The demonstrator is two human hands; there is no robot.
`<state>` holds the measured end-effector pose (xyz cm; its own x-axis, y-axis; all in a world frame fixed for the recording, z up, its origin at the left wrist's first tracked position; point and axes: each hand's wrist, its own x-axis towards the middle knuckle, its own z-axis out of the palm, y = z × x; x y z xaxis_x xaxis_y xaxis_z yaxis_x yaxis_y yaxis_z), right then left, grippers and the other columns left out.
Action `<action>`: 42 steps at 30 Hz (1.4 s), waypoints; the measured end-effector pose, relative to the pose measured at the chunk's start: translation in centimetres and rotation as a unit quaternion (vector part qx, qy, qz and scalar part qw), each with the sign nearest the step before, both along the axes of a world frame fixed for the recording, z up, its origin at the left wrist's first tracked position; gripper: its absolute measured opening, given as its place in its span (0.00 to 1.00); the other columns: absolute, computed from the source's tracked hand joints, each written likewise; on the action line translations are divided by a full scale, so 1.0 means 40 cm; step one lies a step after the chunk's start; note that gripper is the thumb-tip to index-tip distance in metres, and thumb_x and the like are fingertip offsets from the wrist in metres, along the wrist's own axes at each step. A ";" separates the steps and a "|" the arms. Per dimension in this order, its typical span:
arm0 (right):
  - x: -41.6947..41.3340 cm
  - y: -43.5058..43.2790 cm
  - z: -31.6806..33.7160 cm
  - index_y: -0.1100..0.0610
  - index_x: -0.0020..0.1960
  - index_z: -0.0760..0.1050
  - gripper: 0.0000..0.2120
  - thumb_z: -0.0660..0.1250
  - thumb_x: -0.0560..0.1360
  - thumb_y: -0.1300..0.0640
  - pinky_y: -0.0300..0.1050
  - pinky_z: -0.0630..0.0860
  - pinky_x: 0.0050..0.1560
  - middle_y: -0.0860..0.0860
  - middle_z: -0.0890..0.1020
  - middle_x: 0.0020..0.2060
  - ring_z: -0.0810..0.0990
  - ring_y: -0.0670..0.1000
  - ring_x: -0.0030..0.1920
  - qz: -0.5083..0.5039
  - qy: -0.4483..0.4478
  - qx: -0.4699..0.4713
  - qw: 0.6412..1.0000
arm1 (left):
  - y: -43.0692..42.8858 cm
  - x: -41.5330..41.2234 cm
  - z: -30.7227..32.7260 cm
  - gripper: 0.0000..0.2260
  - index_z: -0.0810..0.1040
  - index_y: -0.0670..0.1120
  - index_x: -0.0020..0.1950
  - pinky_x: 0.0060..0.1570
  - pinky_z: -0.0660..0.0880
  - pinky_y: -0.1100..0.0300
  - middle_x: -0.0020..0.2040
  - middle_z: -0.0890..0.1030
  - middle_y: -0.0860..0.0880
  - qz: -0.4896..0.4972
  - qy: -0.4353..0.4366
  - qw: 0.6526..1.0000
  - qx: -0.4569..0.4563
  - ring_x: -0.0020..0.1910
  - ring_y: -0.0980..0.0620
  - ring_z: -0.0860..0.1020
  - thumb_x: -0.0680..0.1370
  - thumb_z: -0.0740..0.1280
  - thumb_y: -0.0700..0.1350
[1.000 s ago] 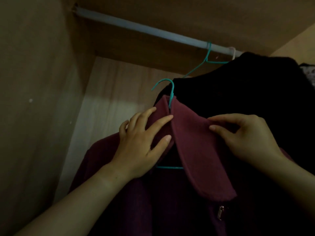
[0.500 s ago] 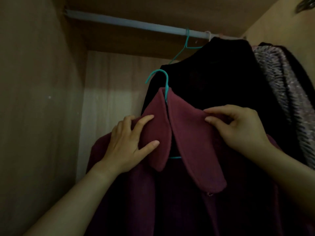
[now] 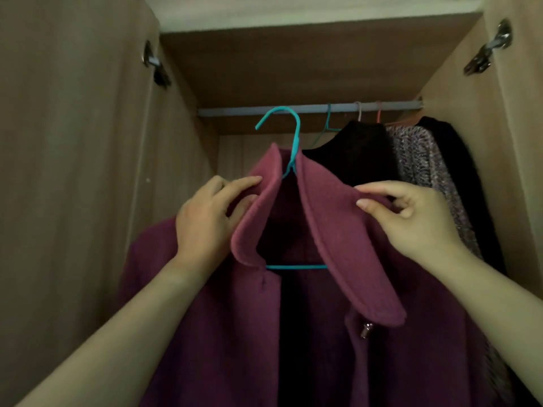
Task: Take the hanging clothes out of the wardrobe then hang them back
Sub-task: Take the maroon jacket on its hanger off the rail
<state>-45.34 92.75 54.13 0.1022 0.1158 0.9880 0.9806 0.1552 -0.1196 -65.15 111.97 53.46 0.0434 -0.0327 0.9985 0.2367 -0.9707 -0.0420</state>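
Woodgrain wardrobe door [image 3: 73, 171] at far left, matte laminate, metal hinge [image 3: 154, 64] near top. Left hand [image 3: 208, 221] pinching left flap of fleecy maroon coat [image 3: 220, 333] collar, thumb under, fingers over. Coat on thin teal wire hanger [image 3: 289, 136], hook just in front of pale round rail [image 3: 235, 110]; whether hook rests on rail, cannot tell. Right hand [image 3: 417, 221] gripping right collar flap. Small metal snap [image 3: 366, 330] below. Farther right on rail: black knit garment [image 3: 352, 154], grey marled sweater [image 3: 426, 171].
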 end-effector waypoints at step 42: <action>-1.116 -1.426 -1.073 0.49 0.48 0.82 0.09 0.74 0.69 0.58 0.28 0.71 0.40 0.41 0.83 0.42 0.80 0.38 0.42 -0.378 0.416 -0.060 0.825 | -1.247 -0.478 -0.978 0.10 0.80 0.63 0.49 0.48 0.73 0.64 0.46 0.81 0.58 -0.526 0.433 0.694 -0.234 0.46 0.61 0.79 0.71 0.73 0.52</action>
<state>-89.98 35.72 11.20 0.8277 -0.1997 0.5245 0.3613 -0.5255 -0.7703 -84.27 62.10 14.35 0.8320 -0.1818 0.5242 -0.5293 -0.5432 0.6517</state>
